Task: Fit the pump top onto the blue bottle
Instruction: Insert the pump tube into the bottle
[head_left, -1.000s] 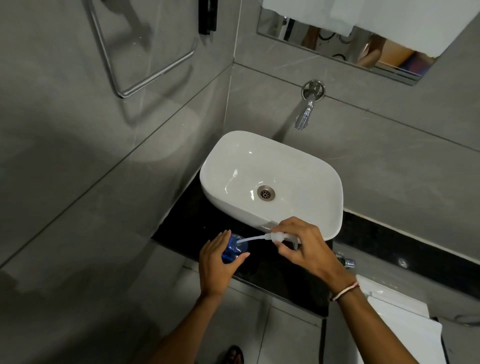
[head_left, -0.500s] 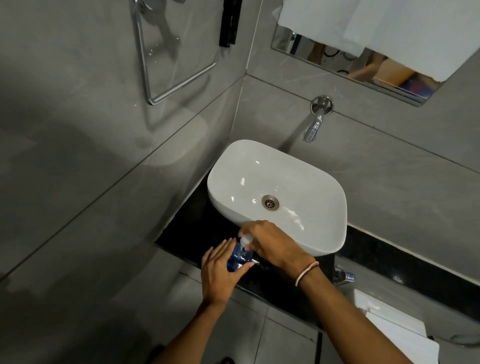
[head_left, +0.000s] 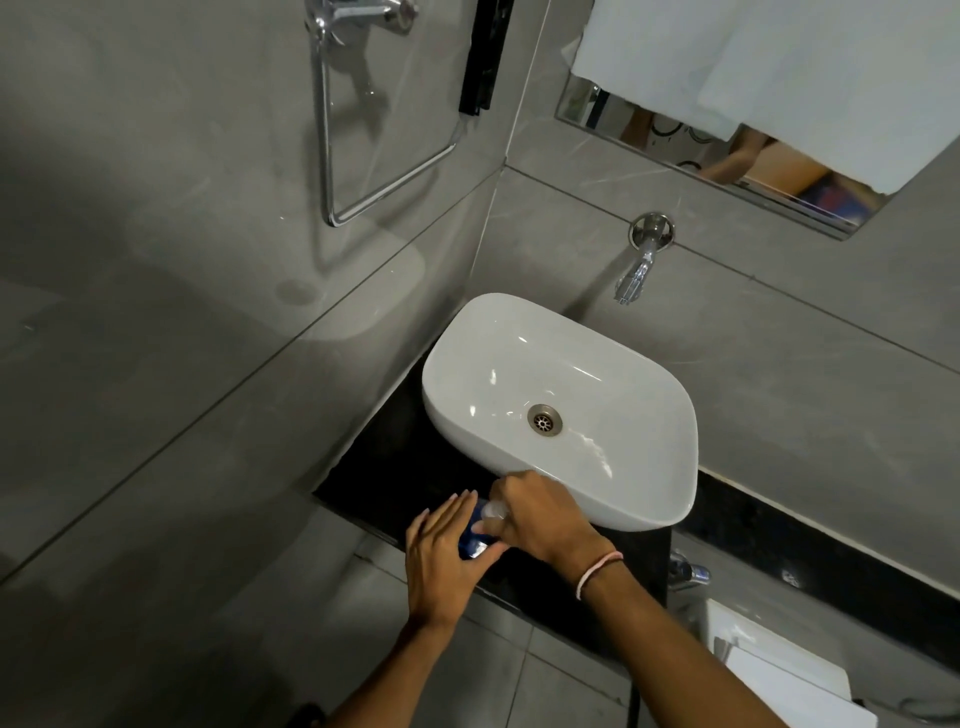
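Left hand (head_left: 441, 564) wrapped round blue bottle (head_left: 471, 538), held upright on black desk (head_left: 395, 483). Right hand (head_left: 535, 512) closed over pump top (head_left: 493, 512), now seated on neck; a second ago dip tube was outside, angled. Probably being screwed tight. Beyond: white basin (head_left: 644, 499), wall tap (head_left: 636, 273).

No readable text, label or number anywhere.
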